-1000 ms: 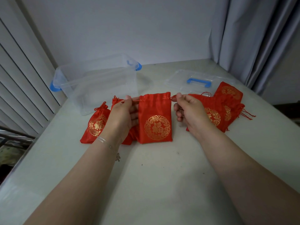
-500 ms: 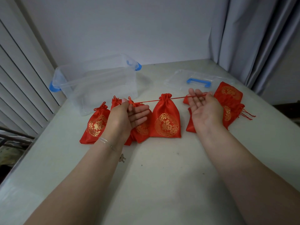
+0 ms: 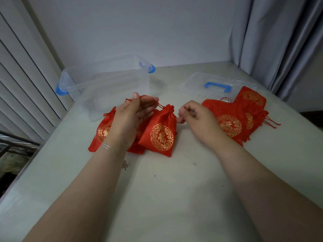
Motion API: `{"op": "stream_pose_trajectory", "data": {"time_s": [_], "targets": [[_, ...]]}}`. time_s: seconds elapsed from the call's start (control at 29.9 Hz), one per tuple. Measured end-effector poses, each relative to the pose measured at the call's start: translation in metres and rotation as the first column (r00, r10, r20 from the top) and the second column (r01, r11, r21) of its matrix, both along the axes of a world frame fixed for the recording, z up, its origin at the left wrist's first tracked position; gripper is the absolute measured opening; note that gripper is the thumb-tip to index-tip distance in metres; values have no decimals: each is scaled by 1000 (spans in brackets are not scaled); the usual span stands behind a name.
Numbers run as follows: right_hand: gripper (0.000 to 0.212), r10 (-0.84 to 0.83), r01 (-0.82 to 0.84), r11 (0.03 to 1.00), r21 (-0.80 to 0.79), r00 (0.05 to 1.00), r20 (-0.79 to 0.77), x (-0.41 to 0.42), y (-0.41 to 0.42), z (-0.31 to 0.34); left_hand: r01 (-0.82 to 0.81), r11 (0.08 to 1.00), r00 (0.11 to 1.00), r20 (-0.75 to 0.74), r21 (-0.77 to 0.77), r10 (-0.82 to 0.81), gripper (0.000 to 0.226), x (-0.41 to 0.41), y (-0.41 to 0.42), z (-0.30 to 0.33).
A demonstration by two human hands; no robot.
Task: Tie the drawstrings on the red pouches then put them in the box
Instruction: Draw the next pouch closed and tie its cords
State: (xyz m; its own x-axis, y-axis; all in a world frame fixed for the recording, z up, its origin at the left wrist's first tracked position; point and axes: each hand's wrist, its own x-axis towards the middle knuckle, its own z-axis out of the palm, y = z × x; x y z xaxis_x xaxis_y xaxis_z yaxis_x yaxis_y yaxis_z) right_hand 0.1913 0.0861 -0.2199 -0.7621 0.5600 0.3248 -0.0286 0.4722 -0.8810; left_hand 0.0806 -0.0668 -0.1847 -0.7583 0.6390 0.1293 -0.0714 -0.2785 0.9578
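At table centre lay a cinched red pouch (image 3: pixel 161 131), gold emblem up. From nine o'clock, the left hand (image 3: pixel 130 117) held its drawstring (image 3: pixel 160 106) with loosely extended fingers; at three o'clock, the right hand (image 3: pixel 194 116) pinched the other end, fingers curled. Towards eleven o'clock stood the clear box (image 3: pixel 104 88), with more pouches (image 3: pixel 234 119) at two o'clock

My left hand (image 3: pixel 130 119) covers most of a second pouch (image 3: pixel 138 145); my right hand (image 3: pixel 195 117) is blurred, so I can't confirm its drawstring grip.
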Motion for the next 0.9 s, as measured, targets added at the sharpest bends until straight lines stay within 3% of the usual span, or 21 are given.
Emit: {"op": "stream_pose_trajectory", "data": {"time_s": [0.13,0.27,0.37,0.47,0.53,0.6,0.7,0.8,0.9], "targets": [[15,169,-176,984,32,975,147,-3,-11,-6,10,993,957,-286,-115,-43,33,11,-3,0],[20,226,-222,974,-38,960,167,-1,-15,-2,8,912,776,-573,-411,-265,8,13,-1,-3],[20,171,-169,984,-56,984,38,4,-11,6,-84,835,712,-619,-544,-332,13,12,2,-7],[18,127,-135,989,-59,984,-124,6,-12,16,-140,806,680,-647,-575,-344,15,12,3,-7],[16,111,-111,994,6,978,-179,10,-17,23,-178,789,643,-676,-588,-360,14,15,4,-7],[15,115,-126,992,-32,966,-232,12,-24,30,-217,784,615,-705,-582,-353,14,19,6,-8],[19,143,-177,976,-130,961,-236,13,-27,33,-170,822,655,-685,-544,-318,18,22,5,-7],[30,170,-168,978,-123,985,13,8,-22,23,-91,855,744,-606,-511,-284,8,21,3,-2],[18,206,-194,978,-80,955,212,5,-19,15,19,881,826,-489,-473,-281,18,24,1,3]]}}
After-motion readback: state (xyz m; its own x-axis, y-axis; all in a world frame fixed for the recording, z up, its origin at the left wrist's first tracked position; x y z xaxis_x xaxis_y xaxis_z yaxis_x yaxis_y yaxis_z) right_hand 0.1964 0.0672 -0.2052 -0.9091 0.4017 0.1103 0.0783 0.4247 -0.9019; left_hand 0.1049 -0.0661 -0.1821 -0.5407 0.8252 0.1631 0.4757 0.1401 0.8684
